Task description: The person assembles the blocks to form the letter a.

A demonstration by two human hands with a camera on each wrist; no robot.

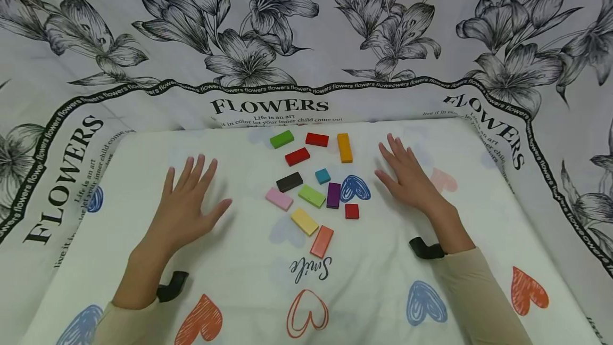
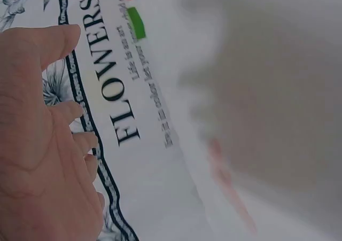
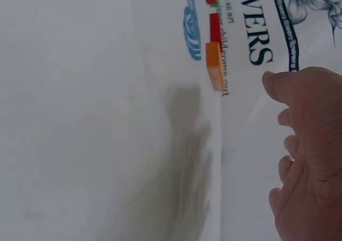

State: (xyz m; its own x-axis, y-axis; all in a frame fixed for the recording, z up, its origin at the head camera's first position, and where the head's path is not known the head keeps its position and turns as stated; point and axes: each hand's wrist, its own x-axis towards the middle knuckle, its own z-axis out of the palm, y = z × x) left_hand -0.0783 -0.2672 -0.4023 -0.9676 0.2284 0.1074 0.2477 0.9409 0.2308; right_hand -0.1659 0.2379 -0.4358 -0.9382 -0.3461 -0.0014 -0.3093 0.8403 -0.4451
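Observation:
My left hand is spread with straight fingers at the left of the blocks, holding nothing. On the other side, my right hand is likewise spread, nearest the orange block. Between them lie several coloured blocks: green, two long red ones, black, pink, light green, purple, yellow and coral. A small blue block and a short red block are among them. Both wrist views show the hands apart from every block.
A white cloth printed with hearts and the word Smile covers the table. Its border carries a black ribbon pattern and FLOWERS lettering. Large black line-drawn flowers fill the cloth beyond. Black straps circle both wrists.

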